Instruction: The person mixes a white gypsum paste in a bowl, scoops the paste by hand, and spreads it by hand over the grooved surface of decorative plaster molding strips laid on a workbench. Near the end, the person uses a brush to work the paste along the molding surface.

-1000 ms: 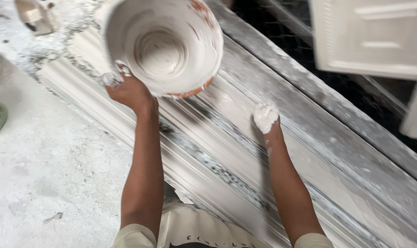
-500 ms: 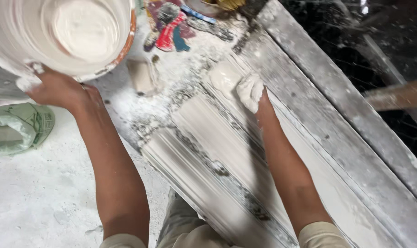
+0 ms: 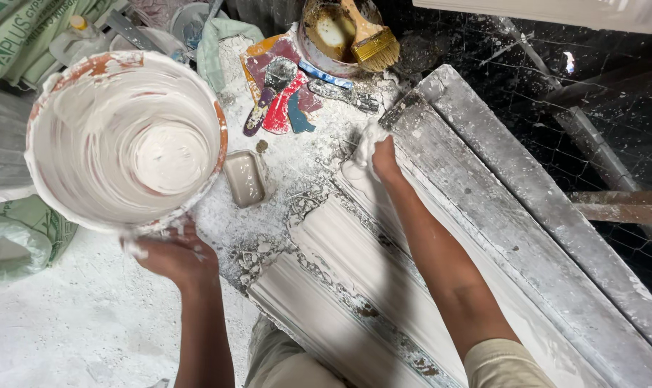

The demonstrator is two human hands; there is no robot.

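Pressing together, our right hand (image 3: pixel 383 159) fingers lie flat on a lump of wet white plaster (image 3: pixel 360 154), palm down, at the far end of the long plaster moulding (image 3: pixel 354 287). That plaster lump sits right at the moulding's top end, touching the grey mould frame (image 3: pixel 484 165) beside it. Our left hand (image 3: pixel 173 253) cups the underside of the white bucket (image 3: pixel 125 136); its fingers curl under the rim and are mostly hidden, so we cannot tell how they are spread. Bucket is tilted toward us, off the table, walls smeared, pale plaster pooled in the bottom. Just right of the bucket, a small rectangular tray (image 3: pixel 244 177) lies on the powder-covered table (image 3: pixel 67 323). Farther out, paint-stained scrapers (image 3: pixel 279 90) lie in a cluster, and a brush (image 3: pixel 372 36) rests in a dirty bowl (image 3: pixel 326 36). Green sacks (image 3: pixel 17 32) sit at the far left.
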